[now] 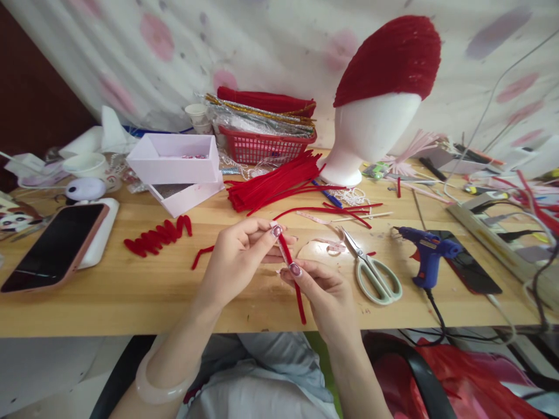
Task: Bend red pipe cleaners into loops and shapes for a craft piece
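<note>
My left hand (244, 253) pinches the upper end of a red pipe cleaner (300, 302) between thumb and fingers. Lower down, my right hand (325, 285) grips the same stem, whose free end hangs toward the table edge. A pale strip of tape measure (286, 251) lies along the stem between my two hands; more of the tape (336, 245) curls on the table behind. Left of my hands lie several short folded red pieces (159, 235) and a bent red piece (201, 255). A bundle of long red pipe cleaners (275, 183) rests beyond them.
Scissors (378, 276) and a blue glue gun (425, 250) lie to the right, near a dark phone (467, 265) and a power strip (502, 238). Behind stand a white foam head (371, 128) with a red cap, a red basket (266, 145) and white boxes (174, 157). Another phone (55, 247) leans left.
</note>
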`<action>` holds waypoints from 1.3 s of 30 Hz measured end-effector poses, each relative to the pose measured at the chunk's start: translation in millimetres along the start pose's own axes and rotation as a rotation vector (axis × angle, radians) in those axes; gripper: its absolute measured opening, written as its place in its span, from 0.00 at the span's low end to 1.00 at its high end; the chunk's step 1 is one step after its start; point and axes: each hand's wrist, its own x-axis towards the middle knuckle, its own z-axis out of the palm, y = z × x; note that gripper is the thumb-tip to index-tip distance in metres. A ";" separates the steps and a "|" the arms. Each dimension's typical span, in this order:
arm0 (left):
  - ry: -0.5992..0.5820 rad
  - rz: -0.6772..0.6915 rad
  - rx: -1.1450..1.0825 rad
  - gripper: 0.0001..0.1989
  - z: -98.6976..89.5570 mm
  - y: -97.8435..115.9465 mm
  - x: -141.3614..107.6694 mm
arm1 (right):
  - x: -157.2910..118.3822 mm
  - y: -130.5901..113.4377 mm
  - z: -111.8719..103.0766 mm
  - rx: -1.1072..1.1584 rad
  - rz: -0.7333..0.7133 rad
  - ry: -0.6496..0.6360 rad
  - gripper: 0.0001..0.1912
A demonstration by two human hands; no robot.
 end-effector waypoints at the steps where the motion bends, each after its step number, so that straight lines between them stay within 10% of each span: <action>1: -0.012 -0.016 -0.008 0.09 0.0 0.7 0.9 | 0.0 -0.6 -0.5 -0.008 0.002 -0.001 0.07; 39: -0.059 -0.160 -0.148 0.13 1.6 -0.8 6.2 | 1.5 1.8 -5.2 0.119 0.092 -0.036 0.10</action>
